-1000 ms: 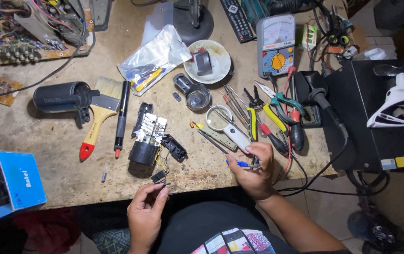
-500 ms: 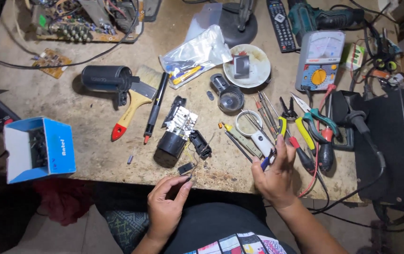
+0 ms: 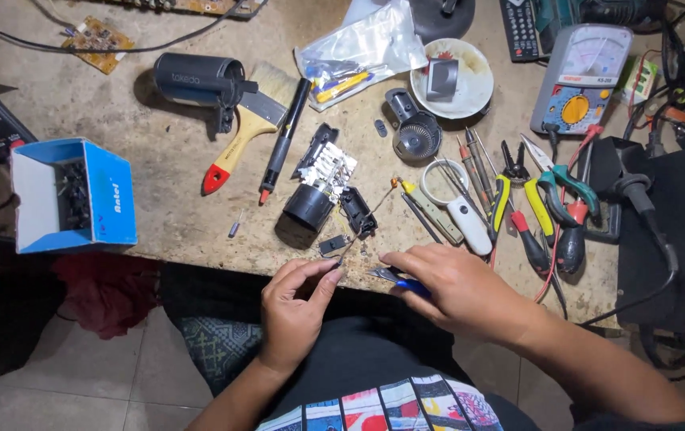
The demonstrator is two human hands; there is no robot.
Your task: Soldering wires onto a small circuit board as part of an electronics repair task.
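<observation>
You are pinching a thin wire [image 3: 365, 227] in your left hand [image 3: 298, 307] at the table [image 3: 159, 160] edge, the wire slanting up to the right, while your right hand [image 3: 454, 291] is gripping blue-handled pliers [image 3: 398, 281] just beside it.

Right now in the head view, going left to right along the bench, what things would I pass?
Blue open box → dark cylinder → paintbrush with a red-tipped handle → black pen-like tool → white dish → analog meter with a yellow dial.
</observation>
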